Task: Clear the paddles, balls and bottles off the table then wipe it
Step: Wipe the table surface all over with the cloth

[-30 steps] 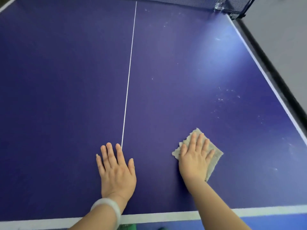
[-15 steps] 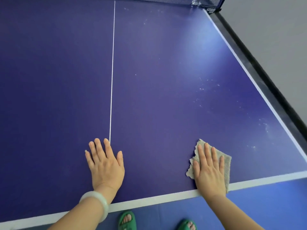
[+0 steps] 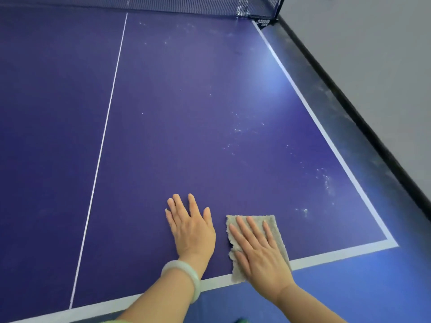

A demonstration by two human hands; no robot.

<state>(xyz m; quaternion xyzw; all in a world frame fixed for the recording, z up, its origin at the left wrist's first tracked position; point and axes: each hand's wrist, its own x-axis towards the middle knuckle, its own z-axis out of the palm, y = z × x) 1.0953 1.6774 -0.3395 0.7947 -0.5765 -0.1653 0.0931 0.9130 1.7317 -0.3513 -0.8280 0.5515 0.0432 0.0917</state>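
Grey cloth point(image 3: 254, 243) lies under the flat right hand point(image 3: 261, 257); left hand point(image 3: 191, 229) spread empty on table point(image 3: 163, 113).

Table-tennis room, blue table point(image 3: 186, 101), net point(image 3: 163, 4), grey floor point(image 3: 373, 54)

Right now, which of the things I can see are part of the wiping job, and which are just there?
Part of the job:
- table, with pale specks near its right edge
- cloth, flat under the right hand
- left hand, flat on the table

Just there:
- net
- bracelet on the left wrist
- white centre line
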